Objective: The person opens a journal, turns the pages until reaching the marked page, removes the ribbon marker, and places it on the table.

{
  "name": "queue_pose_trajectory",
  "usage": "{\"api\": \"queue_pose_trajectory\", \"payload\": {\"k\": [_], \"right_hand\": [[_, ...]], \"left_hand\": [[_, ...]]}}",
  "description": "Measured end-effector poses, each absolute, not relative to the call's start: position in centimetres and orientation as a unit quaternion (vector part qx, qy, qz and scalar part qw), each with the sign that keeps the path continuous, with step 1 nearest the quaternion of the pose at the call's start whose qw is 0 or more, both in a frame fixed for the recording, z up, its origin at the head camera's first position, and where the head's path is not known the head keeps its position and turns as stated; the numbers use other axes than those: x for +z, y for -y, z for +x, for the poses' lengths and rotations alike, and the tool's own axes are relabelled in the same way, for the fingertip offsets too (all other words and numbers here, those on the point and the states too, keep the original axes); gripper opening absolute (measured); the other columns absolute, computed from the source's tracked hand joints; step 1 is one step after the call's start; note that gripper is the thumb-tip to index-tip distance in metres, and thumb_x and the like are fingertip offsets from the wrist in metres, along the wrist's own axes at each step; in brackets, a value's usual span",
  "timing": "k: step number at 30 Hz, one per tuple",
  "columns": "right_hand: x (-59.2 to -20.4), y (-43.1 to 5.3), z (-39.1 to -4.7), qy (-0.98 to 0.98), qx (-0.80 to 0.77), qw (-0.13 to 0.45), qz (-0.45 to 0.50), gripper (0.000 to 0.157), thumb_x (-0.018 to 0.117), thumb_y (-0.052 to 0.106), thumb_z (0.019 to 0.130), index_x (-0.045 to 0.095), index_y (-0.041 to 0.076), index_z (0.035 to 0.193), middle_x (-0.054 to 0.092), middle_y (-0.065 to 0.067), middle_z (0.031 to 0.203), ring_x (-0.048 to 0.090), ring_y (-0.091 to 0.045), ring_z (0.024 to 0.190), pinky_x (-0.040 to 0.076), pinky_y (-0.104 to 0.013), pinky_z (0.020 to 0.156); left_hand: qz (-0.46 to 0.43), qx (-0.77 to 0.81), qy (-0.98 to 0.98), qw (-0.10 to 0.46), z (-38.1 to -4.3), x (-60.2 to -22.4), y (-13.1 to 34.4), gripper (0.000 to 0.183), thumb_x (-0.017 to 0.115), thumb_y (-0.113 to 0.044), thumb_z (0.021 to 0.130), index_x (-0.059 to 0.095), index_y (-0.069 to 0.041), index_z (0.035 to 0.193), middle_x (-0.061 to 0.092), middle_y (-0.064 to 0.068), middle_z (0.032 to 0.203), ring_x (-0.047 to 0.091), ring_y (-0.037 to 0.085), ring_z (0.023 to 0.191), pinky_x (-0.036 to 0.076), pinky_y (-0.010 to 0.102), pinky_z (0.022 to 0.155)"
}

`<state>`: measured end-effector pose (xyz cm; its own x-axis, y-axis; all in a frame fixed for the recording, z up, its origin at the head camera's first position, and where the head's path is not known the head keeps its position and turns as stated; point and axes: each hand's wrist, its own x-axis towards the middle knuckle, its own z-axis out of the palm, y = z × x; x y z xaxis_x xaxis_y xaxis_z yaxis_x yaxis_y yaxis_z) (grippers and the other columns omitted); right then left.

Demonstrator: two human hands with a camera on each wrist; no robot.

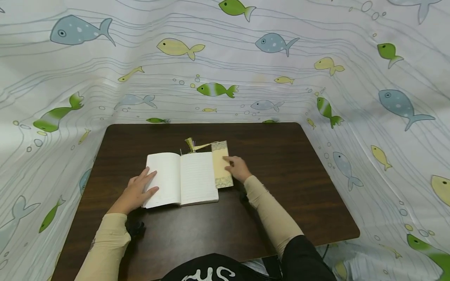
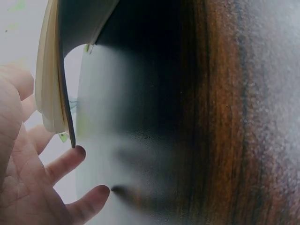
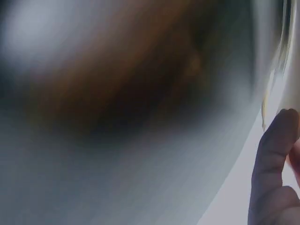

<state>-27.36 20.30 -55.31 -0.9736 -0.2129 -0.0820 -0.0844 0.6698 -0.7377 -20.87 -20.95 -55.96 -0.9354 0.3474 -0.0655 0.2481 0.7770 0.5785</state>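
Observation:
An open notebook (image 1: 199, 175) with blank left and lined right pages lies on the dark wood table. My left hand (image 1: 135, 191) rests on its left page, fingers spread at the outer edge. The left wrist view shows the notebook's page edges (image 2: 49, 84) and dark cover beside that hand (image 2: 33, 168). Along the right page lies a pale yellow bookmark (image 1: 220, 166) with patterned ends. Its ribbon and tassel (image 1: 190, 144) reach past the notebook's top. My right hand (image 1: 239, 168) touches the bookmark's right side with extended fingers; fingers (image 3: 279, 140) show at the right wrist view's edge.
The brown table (image 1: 281, 156) has rounded corners. Behind and beside it hangs a white curtain (image 1: 232, 66) printed with fish. A dark wrist strap (image 1: 135, 228) is at the left forearm. The person's dark top shows at the near edge.

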Motion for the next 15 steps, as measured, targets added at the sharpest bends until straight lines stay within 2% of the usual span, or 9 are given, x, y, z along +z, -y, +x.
{"api": "queue_pose_trajectory", "payload": {"k": [5, 9, 13, 15], "right_hand": [[-55.1, -31.1, -28.9, -0.932, -0.35, 0.067, -0.059, 0.047, 0.062, 0.004, 0.101, 0.052, 0.001, 0.147, 0.055, -0.023, 0.143, 0.057, -0.039, 0.121, 0.05, -0.052, 0.097], [-54.9, -38.8, -28.8, -0.948, -0.308, 0.07, -0.03, 0.046, 0.061, 0.002, 0.101, 0.051, -0.004, 0.145, 0.05, -0.03, 0.145, 0.049, -0.048, 0.129, 0.044, -0.06, 0.103], [-54.7, -44.9, -28.0, -0.958, -0.274, 0.085, 0.015, 0.049, 0.06, 0.0, 0.1, 0.046, -0.007, 0.147, 0.041, -0.036, 0.148, 0.04, -0.055, 0.134, 0.038, -0.065, 0.105], [-54.8, -47.1, -27.8, -0.963, -0.253, 0.087, 0.03, 0.052, 0.061, -0.001, 0.098, 0.044, -0.009, 0.147, 0.04, -0.039, 0.146, 0.04, -0.057, 0.132, 0.039, -0.066, 0.104]], "left_hand": [[0.16, 0.292, -0.939, 0.086, -20.9, -55.9, 20.7, 0.071, 0.058, -0.044, 0.103, 0.035, -0.003, 0.156, 0.014, 0.028, 0.165, 0.024, 0.059, 0.136, 0.029, 0.081, 0.098], [0.163, 0.294, -0.938, 0.086, -20.9, -56.0, 20.5, 0.07, 0.057, -0.044, 0.103, 0.035, -0.004, 0.157, 0.014, 0.027, 0.166, 0.024, 0.059, 0.137, 0.029, 0.081, 0.098], [0.165, 0.296, -0.937, 0.086, -21.0, -56.1, 20.4, 0.071, 0.057, -0.045, 0.103, 0.034, -0.005, 0.157, 0.013, 0.026, 0.166, 0.023, 0.058, 0.137, 0.029, 0.082, 0.097], [0.162, 0.296, -0.938, 0.087, -21.0, -56.0, 20.3, 0.071, 0.057, -0.045, 0.103, 0.034, -0.005, 0.157, 0.013, 0.026, 0.166, 0.023, 0.058, 0.138, 0.028, 0.082, 0.097]]}}
